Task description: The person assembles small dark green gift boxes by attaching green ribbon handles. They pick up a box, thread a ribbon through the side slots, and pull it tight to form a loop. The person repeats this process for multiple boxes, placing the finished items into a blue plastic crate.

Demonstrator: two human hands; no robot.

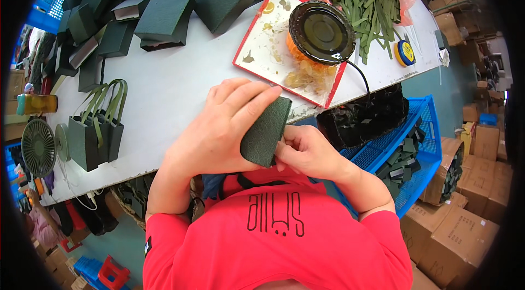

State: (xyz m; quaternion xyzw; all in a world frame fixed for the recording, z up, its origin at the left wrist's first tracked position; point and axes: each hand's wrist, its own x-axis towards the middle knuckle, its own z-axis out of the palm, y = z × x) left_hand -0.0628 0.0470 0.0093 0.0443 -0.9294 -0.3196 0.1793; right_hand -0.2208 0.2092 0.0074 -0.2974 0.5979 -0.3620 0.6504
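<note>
A small dark green box (266,132) with a textured surface is held tilted in front of my chest, just off the table's near edge. My left hand (224,126) wraps around it, fingers over its upper end and thumb along its lower left side. At the box's lower right edge, my right hand (309,153) is closed, thumb pressed toward curled fingers. What those fingertips pinch is hidden. Beyond the hands lies a red-rimmed white board (257,52) spotted with dried amber glue. On it stands a round glue pot (322,33) with a dark top and amber drips.
Green boxes (164,16) pile up at the back left; several ribbon-handled ones (85,142) stand at the left beside a small fan (38,148). Cut green ribbons (361,0) and a round blue-yellow container (404,53) are back right. A blue crate (432,126) of dark pieces stands below right.
</note>
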